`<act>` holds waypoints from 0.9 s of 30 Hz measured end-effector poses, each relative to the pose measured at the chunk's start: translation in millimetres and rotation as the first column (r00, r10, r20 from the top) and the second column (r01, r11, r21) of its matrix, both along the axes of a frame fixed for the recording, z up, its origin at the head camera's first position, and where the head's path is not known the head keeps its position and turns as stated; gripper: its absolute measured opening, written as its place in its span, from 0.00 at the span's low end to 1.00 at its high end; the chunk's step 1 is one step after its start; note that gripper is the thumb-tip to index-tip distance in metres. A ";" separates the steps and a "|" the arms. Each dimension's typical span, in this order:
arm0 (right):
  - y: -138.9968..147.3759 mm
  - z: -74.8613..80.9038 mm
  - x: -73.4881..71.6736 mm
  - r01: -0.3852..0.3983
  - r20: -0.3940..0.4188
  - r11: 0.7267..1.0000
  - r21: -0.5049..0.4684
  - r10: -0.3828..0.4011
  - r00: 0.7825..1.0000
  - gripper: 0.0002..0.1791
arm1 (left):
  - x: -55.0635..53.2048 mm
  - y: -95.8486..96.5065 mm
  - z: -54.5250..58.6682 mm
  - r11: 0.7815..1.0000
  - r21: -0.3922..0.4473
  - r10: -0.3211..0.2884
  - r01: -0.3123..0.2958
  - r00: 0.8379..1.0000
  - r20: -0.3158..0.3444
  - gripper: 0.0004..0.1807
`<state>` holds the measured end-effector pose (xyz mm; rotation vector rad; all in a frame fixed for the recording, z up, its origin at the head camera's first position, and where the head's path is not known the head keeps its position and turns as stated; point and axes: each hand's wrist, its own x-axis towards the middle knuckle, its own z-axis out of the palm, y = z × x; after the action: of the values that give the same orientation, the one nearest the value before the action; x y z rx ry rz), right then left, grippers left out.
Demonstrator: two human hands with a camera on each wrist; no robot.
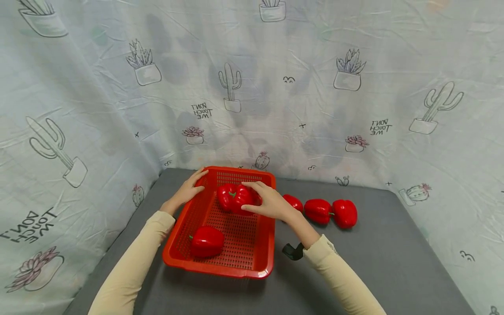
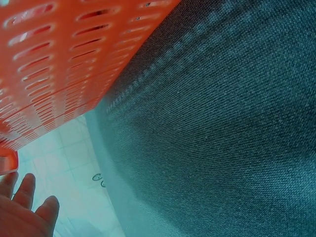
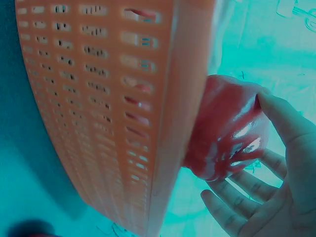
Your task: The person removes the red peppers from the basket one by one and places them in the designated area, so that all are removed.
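A red plastic basket (image 1: 222, 271) with slotted walls stands on the grey table. My right hand (image 1: 269, 202) reaches over its right rim and grips a glossy red bell pepper (image 1: 243, 200) between thumb and fingers. In the right wrist view this bell pepper (image 3: 229, 126) shows above the basket's rim. Beside it in the far half is another red bell pepper (image 1: 225, 196), its edge partly overlapped. One more bell pepper (image 1: 207, 241) lies at the basket's near left. My left hand (image 1: 188, 189) touches the left rim near the far corner, its fingers (image 2: 24, 190) fairly straight.
Right of the basket, three red bell peppers lie in a row: one partly behind my right hand (image 1: 293, 202), a middle pepper (image 1: 317, 211) and an end pepper (image 1: 344, 214). A cactus-print curtain (image 1: 252, 144) encloses the back and sides. A black device (image 1: 293, 251) sits by my right wrist.
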<state>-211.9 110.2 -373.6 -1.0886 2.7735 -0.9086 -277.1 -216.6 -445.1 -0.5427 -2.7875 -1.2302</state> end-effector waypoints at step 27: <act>64.1 1.9 5.5 0.114 -0.009 0.986 -0.125 -0.116 0.993 0.40 | 2.9 2.7 0.5 1.000 0.008 0.026 -0.026 1.000 0.003 0.34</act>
<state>-206.4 174.3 -371.7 -0.9625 2.8532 -1.1040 -274.2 -213.9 -444.6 -0.5026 -2.7819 -1.2377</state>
